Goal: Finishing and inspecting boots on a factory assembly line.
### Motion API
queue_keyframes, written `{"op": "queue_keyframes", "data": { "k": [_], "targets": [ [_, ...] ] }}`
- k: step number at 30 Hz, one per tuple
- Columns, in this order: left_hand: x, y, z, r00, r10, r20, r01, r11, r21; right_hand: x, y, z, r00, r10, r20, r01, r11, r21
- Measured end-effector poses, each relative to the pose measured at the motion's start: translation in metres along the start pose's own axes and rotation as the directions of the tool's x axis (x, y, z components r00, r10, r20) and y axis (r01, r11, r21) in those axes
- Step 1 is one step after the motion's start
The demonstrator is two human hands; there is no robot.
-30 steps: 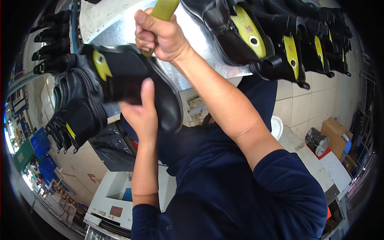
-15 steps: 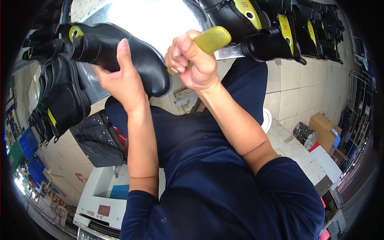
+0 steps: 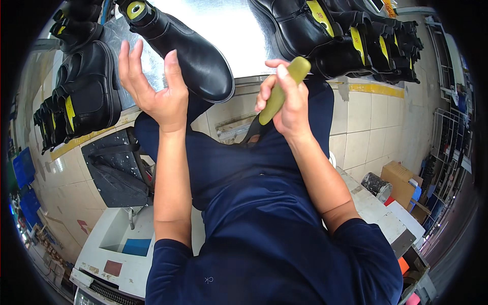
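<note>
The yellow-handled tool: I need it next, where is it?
In the head view the yellow-handled tool is gripped in the right hand, right of centre, below the metal table's edge.

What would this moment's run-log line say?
left hand: open, beside black boot on metal table | right hand: gripping yellow-green tool handle | boots: rowed behind

the business end of the yellow-green handled tool (image 3: 278,94) disappears behind the right hand (image 3: 290,109), so no idea what the tip looks like. the black boot (image 3: 185,48) has its top cut off by the frame edge. the boots at the far right (image 3: 394,46) blur into one dark mass, can't count them.
</note>
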State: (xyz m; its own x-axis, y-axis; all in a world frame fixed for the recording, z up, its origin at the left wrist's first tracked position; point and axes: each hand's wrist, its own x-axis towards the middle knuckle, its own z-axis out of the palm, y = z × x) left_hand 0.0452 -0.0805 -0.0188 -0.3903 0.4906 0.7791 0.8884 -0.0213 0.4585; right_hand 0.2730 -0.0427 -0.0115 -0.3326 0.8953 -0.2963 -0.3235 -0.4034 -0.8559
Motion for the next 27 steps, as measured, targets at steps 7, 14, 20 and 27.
{"op": "queue_keyframes", "data": {
  "k": [7,14,20,27],
  "targets": [
    [-0.012,0.017,-0.027,0.910,-0.382,0.160,0.409,0.774,-0.484,-0.007,-0.002,0.020,0.982,-0.187,0.012,0.180,0.924,-0.339],
    [-0.078,0.053,-0.072,0.410,-0.339,0.847,0.898,-0.013,-0.439,-0.001,0.004,0.070,0.778,-0.373,0.505,0.620,0.583,-0.525],
    [-0.119,0.016,-0.094,0.320,-0.288,0.903,0.946,0.152,-0.287,0.070,0.023,0.138,0.736,-0.540,0.408,0.579,0.190,-0.793],
    [-0.159,-0.053,0.012,0.292,0.148,0.945,0.360,0.898,-0.251,0.037,0.004,0.110,0.921,-0.217,0.324,0.383,0.346,-0.857]
  ]
}}
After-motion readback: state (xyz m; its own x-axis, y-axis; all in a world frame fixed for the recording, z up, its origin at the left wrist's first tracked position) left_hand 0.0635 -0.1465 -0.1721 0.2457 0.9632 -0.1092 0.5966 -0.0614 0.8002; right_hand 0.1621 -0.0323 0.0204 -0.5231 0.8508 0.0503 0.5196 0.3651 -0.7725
